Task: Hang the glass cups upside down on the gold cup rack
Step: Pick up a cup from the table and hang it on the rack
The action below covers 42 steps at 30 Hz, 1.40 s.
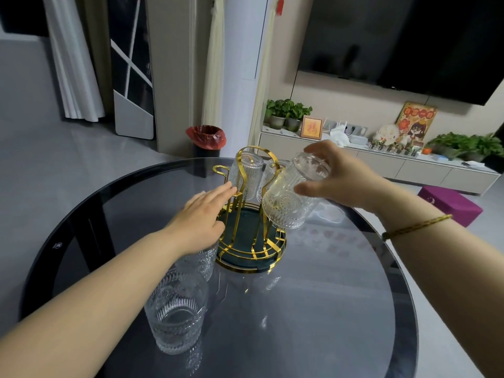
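The gold cup rack (252,236) with a dark green round base stands mid-table. A ribbed glass cup (245,175) hangs upside down on a far prong, and another hung cup (268,170) shows dimly behind it. My right hand (335,175) grips an inverted glass cup (291,197) by its bottom, tilted over the rack's right side. My left hand (201,219) lies flat, fingers together, against the rack's left side, touching a gold prong. Two upright glass cups stand near the left: one (176,309) in front, one (201,260) partly hidden under my left wrist.
The round dark glass table (313,309) drops off all around. A plastic bag (330,214) lies on the table right of the rack. Beyond are a red-lined bin (206,140), a TV console with plants (381,159) and a purple box (450,205) on the floor.
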Available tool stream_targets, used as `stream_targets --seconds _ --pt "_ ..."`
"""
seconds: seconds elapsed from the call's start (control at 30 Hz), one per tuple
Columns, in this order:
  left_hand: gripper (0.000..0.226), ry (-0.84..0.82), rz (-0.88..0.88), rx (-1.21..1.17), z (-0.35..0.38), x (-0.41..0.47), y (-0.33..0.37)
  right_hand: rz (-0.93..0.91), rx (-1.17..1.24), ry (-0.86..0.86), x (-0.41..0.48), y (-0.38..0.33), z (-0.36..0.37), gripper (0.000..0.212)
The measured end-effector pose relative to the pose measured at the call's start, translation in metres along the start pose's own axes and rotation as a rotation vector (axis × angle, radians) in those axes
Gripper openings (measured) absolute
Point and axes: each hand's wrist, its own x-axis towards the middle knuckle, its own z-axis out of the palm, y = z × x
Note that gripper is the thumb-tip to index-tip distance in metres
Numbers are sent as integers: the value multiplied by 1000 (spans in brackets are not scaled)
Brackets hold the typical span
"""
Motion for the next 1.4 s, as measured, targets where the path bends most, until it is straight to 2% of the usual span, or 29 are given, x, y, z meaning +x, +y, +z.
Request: stream_targets --seconds 0.4,0.83,1.17,1.4 --pt "66 -19 28 -29 -6 3 -3 56 -82 -130 13 12 61 71" --pt "67 -25 31 -33 -5 3 -5 53 -126 -191 12 12 72 70" --pt "59 -41 -1 -41 -4 5 -4 32 -117 -192 11 18 76 68" --pt "55 -41 -47 -99 -4 2 -1 7 -113 -124 6 19 81 68"
